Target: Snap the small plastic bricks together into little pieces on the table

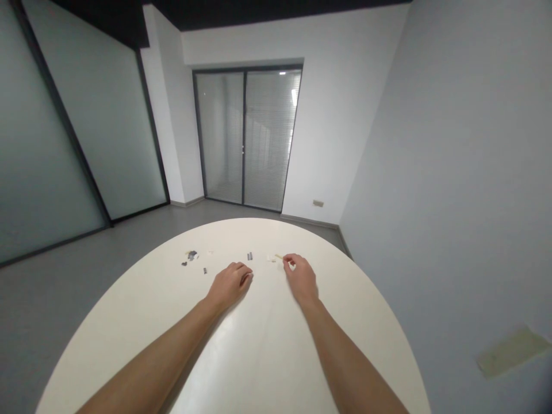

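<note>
Pinching a thin pale stick [279, 256] between its fingertips, the right hand [301, 280] is resting just beside a little white scrap [271, 258], and a light, small grip seems best for bits this tiny. The left hand [230, 283] is curling loosely on the round white table [259, 356], fingers together, though I can't tell if they're hiding anything. Small dark bits [191, 256] are lying further left, and a glass door [247, 138] is standing far off.
</note>
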Available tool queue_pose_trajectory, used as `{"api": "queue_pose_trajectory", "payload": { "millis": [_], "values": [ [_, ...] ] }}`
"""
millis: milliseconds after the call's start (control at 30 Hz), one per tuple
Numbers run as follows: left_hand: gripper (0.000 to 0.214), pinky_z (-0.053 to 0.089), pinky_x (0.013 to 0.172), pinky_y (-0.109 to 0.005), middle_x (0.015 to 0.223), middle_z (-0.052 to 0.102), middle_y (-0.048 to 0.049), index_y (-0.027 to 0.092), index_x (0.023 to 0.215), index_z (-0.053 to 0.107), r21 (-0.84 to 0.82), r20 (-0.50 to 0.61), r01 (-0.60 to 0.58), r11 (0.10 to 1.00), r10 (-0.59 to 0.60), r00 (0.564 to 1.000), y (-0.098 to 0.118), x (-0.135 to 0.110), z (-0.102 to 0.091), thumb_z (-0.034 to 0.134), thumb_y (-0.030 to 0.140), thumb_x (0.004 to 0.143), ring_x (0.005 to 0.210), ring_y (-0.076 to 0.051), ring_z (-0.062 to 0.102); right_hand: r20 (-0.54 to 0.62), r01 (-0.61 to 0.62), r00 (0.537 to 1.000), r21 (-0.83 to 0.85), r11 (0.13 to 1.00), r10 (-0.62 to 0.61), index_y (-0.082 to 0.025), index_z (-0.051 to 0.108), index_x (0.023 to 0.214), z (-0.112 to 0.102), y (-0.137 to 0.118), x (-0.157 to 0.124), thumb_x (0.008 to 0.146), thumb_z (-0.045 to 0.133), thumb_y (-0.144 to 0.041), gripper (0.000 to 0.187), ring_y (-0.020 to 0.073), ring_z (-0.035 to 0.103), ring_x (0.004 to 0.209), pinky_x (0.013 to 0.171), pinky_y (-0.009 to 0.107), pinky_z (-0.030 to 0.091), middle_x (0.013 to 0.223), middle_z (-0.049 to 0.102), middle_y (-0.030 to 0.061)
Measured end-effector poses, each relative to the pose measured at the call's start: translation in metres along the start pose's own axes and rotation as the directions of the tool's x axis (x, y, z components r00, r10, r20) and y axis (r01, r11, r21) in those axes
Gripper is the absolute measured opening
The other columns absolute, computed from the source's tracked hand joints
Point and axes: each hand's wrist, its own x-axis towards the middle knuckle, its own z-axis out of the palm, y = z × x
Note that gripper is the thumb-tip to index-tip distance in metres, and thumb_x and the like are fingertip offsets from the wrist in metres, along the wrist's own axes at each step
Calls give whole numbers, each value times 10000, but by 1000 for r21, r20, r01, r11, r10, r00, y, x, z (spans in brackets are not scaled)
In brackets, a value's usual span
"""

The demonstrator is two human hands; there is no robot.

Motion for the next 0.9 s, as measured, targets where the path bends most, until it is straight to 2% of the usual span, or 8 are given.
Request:
{"api": "queue_pose_trajectory", "payload": {
  "millis": [133,333,633,900],
  "values": [
    [246,478,808,-333,1016,694,-52,238,932,682,-4,16,3,1000,-3,1000,1,0,-1,443,291,943,983,-219,600,-48,-165,985,-31,986,163,-251,669,922,-5,16,6,892,523,-335,171,194,629,844,711,296,450,904,701,27],
    [232,475,809,-329,998,694,-50,237,919,685,-11,15,-6,1000,6,1000,2,-1,-3,455,267,933,970,-213,602,-100,-288,955,-67,955,280,-263,685,895,-11,25,8,873,547,-395,192,195,629,793,634,273,414,864,706,26],
    [227,458,805,-314,998,690,-48,223,895,680,4,31,6,1000,-6,999,3,0,-3,458,251,934,970,-203,589,-16,-392,919,-146,908,394,-276,690,902,-14,20,10,879,574,-392,166,178,627,761,618,257,382,871,714,10],
    [223,442,813,-305,1007,686,-43,221,893,674,15,43,16,1000,-17,999,5,0,-4,456,246,935,977,-201,580,35,-410,906,-175,895,422,-286,692,928,-15,17,11,875,587,-408,169,174,635,774,619,255,381,887,723,-2]
  ]
}}
